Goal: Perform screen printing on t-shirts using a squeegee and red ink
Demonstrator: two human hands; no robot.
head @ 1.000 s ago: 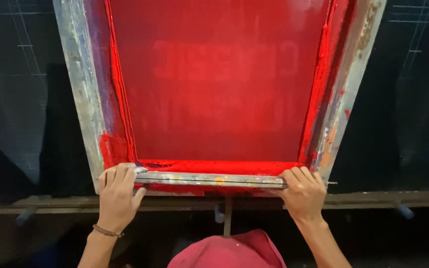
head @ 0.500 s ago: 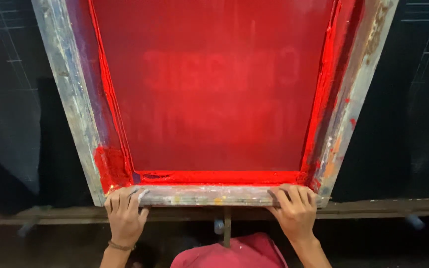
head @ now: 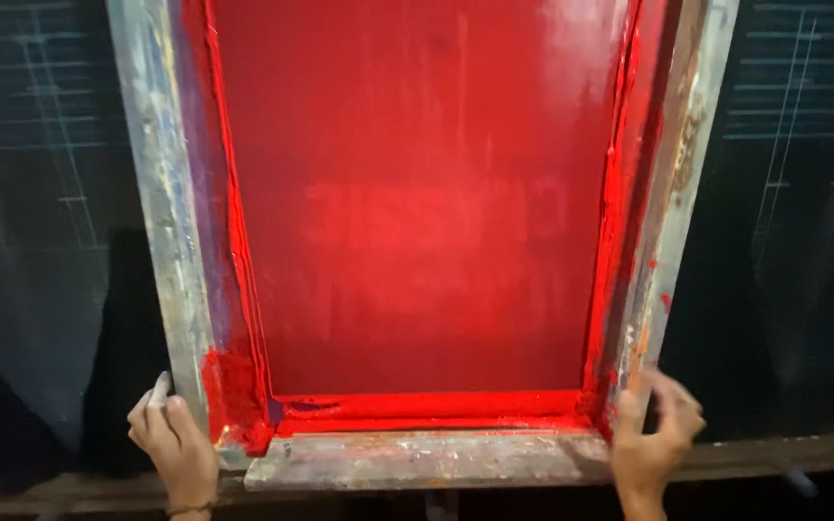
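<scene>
I see a large rectangular screen-printing frame of worn grey wood (head: 161, 241), its mesh flooded with wet red ink (head: 427, 212) that pools thickest along the near bar and in the near left corner. The frame fills the middle of my view, tilted so its near bar (head: 427, 459) sits low over a dark wooden ledge (head: 784, 453). A dark cloth surface with faint chalk lines (head: 803, 145) lies on both sides, leaving open room left and right of the frame. My left hand (head: 174, 442) wraps the outer edge of the left rail by the near corner, fingers curled on the wood. My right hand (head: 656, 439) sits at the near right corner, fingers loosely bent against the rail; I cannot tell whether it truly clamps.
</scene>
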